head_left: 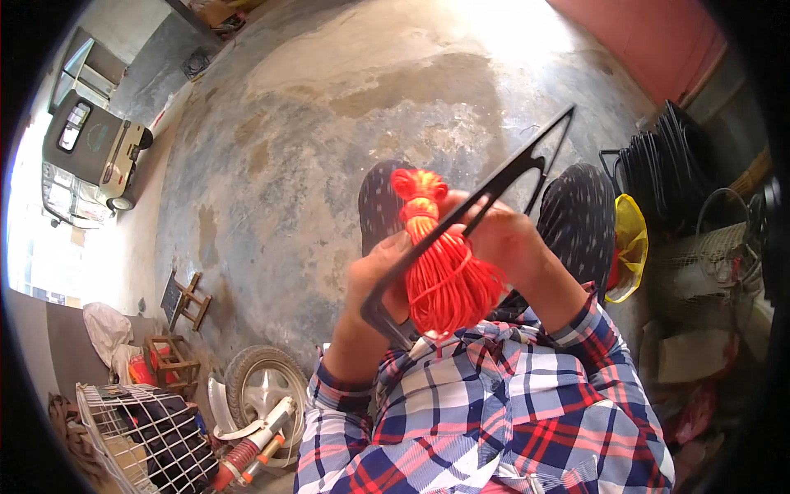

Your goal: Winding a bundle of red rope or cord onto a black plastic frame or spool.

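A hank of red cord [453,284], tied near its top into a looped knot, hangs in front of my body between my hands. Across it, tilted from lower left to upper right, lies a slim black metal frame [498,188] with a pointed, triangular end. My left hand [372,276] is closed beside the hank, its thumb against the cord, and the frame's lower bar passes over it. From the other side my right hand [506,239] grips the frame near its wider part, fingers partly hidden behind the bar and the cord.
My knees are bent beneath my hands. Several similar black frames [662,156] are stacked at the right, beside a yellow bag [629,251]. Lower left are a spoked wheel [267,383], a shock absorber [247,453], a wire crate [148,420] and small wooden stools [191,302]. A three-wheeled vehicle [90,152] stands far left.
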The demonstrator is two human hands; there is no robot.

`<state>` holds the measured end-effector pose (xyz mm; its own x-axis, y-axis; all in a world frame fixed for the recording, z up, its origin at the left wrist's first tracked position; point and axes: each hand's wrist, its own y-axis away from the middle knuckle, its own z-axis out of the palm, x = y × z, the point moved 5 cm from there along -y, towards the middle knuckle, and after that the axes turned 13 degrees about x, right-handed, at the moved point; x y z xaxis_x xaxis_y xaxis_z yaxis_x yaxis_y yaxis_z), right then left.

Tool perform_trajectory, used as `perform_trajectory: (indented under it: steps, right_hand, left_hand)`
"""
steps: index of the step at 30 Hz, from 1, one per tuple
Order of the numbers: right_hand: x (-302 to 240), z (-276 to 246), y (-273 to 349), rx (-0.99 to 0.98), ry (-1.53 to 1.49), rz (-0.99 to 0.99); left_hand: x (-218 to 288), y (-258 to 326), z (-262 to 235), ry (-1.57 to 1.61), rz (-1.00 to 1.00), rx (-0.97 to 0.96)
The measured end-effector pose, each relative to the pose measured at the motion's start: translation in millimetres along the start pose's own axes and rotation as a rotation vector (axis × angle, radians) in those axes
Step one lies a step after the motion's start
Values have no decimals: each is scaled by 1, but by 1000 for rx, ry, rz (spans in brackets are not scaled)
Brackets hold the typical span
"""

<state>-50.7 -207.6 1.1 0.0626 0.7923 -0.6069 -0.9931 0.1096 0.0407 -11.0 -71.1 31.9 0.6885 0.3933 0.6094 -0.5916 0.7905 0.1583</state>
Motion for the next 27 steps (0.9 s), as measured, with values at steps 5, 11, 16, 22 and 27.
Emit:
perform_trajectory:
  steps: [5, 11, 16, 22, 27]
  right_hand:
    - [5, 15, -7, -2, -247, 173]
    - [-1, -14, -19, 107, -237, -60]
    - [-8, -41, -17, -124, -370, -149]
    - [-6, -48, -9, 81, -336, -110]
    - [-23, -37, 7, -14, -332, -178]
  left_hand:
    - [-12, -3, 4, 158, -136, -76]
    - [-11, -4, 22, 17, -124, 219]
    - [-9, -4, 11, -181, -15, 36]
    - [9, -8, 5, -223, 59, -55]
    - [18, -5, -14, -121, 78, -90]
